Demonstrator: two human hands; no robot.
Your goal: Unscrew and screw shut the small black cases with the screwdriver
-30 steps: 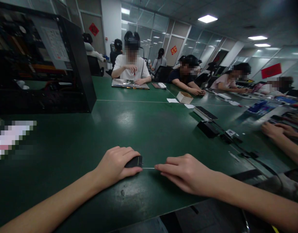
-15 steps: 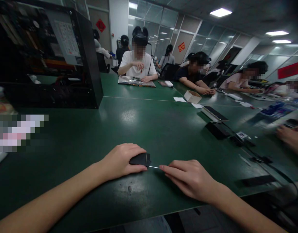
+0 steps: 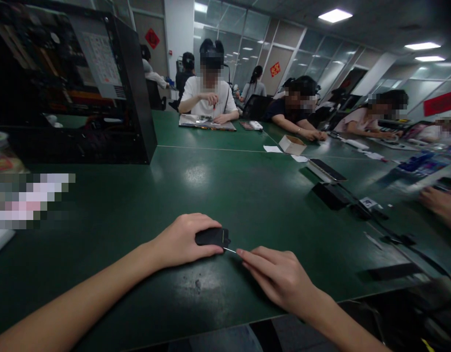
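Green counter (image 3: pixel 225 190) in a workroom with glass partitions and ceiling lights, as seen from beside the worker. At centre, near the front edge, lies a flat black casing (image 3: pixel 210 237), its long axis running roughly left to right; its exact kind cannot be told from here. The left hand (image 3: pixel 179 239) is at the casing itself, covering its left end, with thumb along the near side and fingers over the far side, gripping it against the surface. The right hand (image 3: pixel 275 274) lies off the opposite end, to the right and slightly nearer the worker, its fingertips pinched closed on a thin bright rod (image 3: pixel 230 250). The rod slants leftward and away from the worker, reaching the near corner of the casing's right end; whether its tip touches cannot be made out. Of the two hands, the left is therefore the nearer, in contact, while the right is just beside, bridged by the rod. Farther out: left, a black computer tower (image 3: pixel 134 98) with its interior visible; right, a black box (image 3: pixel 330 195) and a small open carton (image 3: pixel 291 146); beyond, a co-worker in a white shirt (image 3: pixel 227 100), bent over a flat panel (image 3: pixel 191 122).
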